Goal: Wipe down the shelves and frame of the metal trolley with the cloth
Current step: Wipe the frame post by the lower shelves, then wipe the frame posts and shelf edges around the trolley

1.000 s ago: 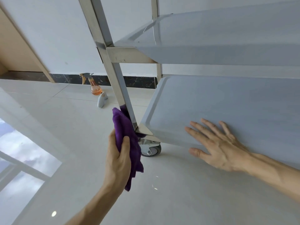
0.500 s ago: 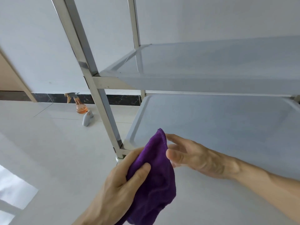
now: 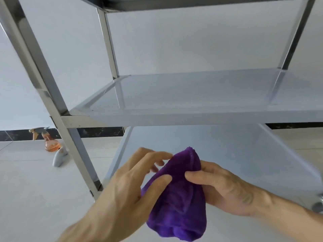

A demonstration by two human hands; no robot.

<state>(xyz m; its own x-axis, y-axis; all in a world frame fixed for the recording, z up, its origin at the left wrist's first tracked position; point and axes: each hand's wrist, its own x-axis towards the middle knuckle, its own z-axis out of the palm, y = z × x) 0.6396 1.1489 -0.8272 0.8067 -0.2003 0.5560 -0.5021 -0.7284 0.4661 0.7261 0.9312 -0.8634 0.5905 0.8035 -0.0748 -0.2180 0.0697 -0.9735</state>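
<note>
Pale floor tiles [image 3: 35, 198] lie under the metal trolley [image 3: 183, 102]; before its lowest shelf, left hand [image 3: 125, 189] and right hand [image 3: 225, 187] both grasp the purple cloth [image 3: 178, 203].

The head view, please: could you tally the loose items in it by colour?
Purple: 1, the purple microfibre cloth, held by left hand and right hand.
Orange: 1, the orange spray bottle.
Pale grey: 1, the small pale-grey bottle.
Total: 3.
</note>
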